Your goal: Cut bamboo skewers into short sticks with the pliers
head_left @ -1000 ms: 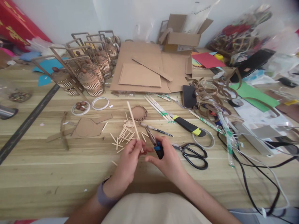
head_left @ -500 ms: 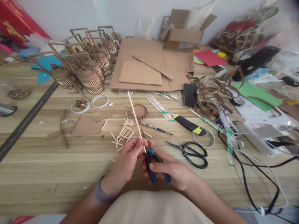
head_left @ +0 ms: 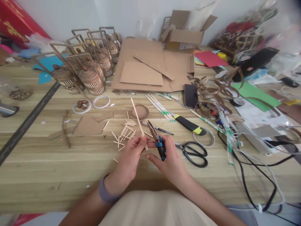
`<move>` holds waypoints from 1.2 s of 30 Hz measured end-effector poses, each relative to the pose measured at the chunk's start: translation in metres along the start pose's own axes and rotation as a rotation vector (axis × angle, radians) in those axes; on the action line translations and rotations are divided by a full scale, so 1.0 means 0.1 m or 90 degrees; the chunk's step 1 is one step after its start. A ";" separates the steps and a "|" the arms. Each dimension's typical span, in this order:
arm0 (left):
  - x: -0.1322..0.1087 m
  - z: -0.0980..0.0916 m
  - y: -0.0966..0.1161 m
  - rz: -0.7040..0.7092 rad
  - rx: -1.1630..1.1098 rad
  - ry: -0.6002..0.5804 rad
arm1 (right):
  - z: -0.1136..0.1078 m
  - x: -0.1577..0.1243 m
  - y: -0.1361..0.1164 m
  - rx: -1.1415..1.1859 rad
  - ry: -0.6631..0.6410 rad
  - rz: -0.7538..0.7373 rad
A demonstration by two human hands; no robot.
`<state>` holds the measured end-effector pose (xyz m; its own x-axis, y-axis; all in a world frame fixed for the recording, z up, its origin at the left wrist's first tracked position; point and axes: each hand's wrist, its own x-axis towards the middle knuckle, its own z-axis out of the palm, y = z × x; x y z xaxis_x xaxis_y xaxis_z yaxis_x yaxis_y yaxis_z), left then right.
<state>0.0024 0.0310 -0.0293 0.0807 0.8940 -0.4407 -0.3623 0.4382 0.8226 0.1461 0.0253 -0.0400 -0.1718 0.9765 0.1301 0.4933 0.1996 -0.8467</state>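
My left hand pinches a thin wooden stick near its lower end, and the stick points up and away over the table. In my right hand is a pair of pliers with blue and black handles, its jaws aimed away from me and just right of the stick. The jaws are apart from the stick. Short cut stick pieces lie in a loose pile beyond my left hand. Behind them sits a small round cardboard piece with a dark braided rim.
Black scissors, a utility knife, a pen and a tape roll lie to the right. Several lidded woven baskets stand back left. Cardboard sheets lie at the back, a phone beside them.
The pliers have moved right and up, away from the stick's lower end, and my right hand has turned around them. The stick has shifted slightly, still in my left hand.
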 end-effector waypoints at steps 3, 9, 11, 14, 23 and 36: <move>-0.01 0.02 -0.05 0.008 0.010 -0.015 | 0.02 0.01 0.03 -0.038 0.017 -0.033; -0.04 0.04 -0.10 -0.002 0.000 -0.056 | -0.01 -0.01 0.05 -0.040 0.006 -0.029; -0.06 0.02 -0.08 -0.001 0.026 -0.071 | -0.08 -0.01 0.03 -0.003 -0.049 0.017; -0.08 -0.04 -0.04 0.014 0.107 -0.068 | -0.30 -0.03 0.00 0.050 -0.174 0.110; -0.10 -0.16 0.05 0.006 0.284 -0.136 | -0.86 -0.13 0.09 0.157 -0.367 0.371; -0.21 -0.02 0.07 -0.065 0.210 -0.228 | -0.71 0.00 -0.03 0.258 -0.472 0.385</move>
<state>-0.0036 0.0156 -0.0152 0.4359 0.7955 -0.4210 -0.0274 0.4793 0.8772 0.2053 0.0304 -0.0012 -0.5396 0.5820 -0.6084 0.3718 -0.4836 -0.7924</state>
